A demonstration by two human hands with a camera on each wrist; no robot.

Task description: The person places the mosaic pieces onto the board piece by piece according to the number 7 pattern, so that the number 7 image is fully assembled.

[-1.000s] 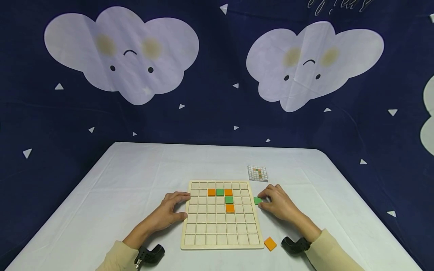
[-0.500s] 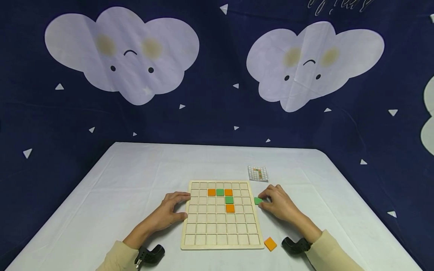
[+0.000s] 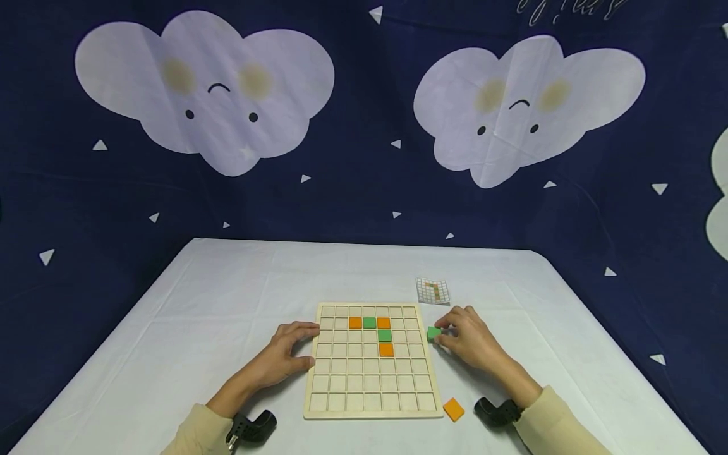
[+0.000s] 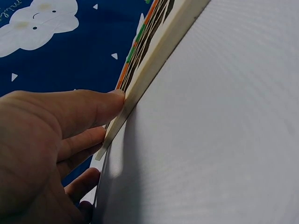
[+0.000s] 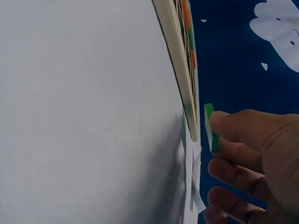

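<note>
A wooden grid board [image 3: 372, 402] lies on the white table, with orange and green square tiles set in some of its cells. My left hand [image 3: 284, 354] rests at the board's left edge, fingers and thumb touching the rim. In the left wrist view the thumb [image 4: 100, 106] lies against that edge. Just off the board's right side, my right hand [image 3: 469, 338] pinches a green tile [image 3: 433, 333] between thumb and finger. The right wrist view shows this green tile [image 5: 211, 128] held on edge above the tabletop, apart from the board.
A loose orange tile [image 3: 453, 409] lies by the board's lower right corner. Beyond the upper right corner lies a small paper card [image 3: 432, 291] printed with a coloured grid. A dark blue cloth with clouds [image 3: 364, 202] hangs behind the white table [image 3: 239, 284].
My right hand has raised the green tile slightly, and the tile's face is turned more toward the head camera. The left hand and the board have stayed put.
</note>
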